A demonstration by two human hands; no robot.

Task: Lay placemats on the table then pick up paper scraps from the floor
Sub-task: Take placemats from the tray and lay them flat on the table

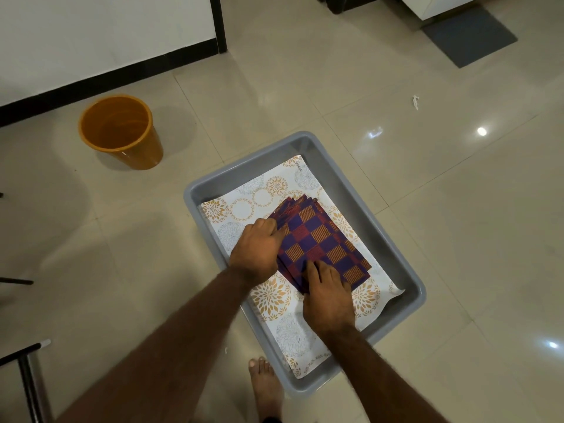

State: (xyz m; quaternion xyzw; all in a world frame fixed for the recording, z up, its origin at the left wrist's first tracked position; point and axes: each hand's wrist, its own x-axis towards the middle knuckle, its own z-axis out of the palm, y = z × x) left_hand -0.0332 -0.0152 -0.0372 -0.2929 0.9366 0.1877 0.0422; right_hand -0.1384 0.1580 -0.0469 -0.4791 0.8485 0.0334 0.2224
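Note:
A grey plastic tub [213,181] stands on the tiled floor. Inside it lie white placemats [268,190] printed with orange and grey flowers. On top of them sits a stack of purple, red and orange checked placemats [320,239]. My left hand [258,251] grips the stack's left edge with curled fingers. My right hand [328,297] grips the stack's near corner, fingers over the top. A white paper scrap [415,102] lies on the floor at the far right. Another tiny scrap [226,350] lies near the tub's left side.
An orange bin [122,132] stands on the floor to the far left of the tub. A grey mat [470,36] lies at the top right. Dark metal furniture legs [29,380] show at the bottom left. My bare foot [265,389] is beside the tub's near edge.

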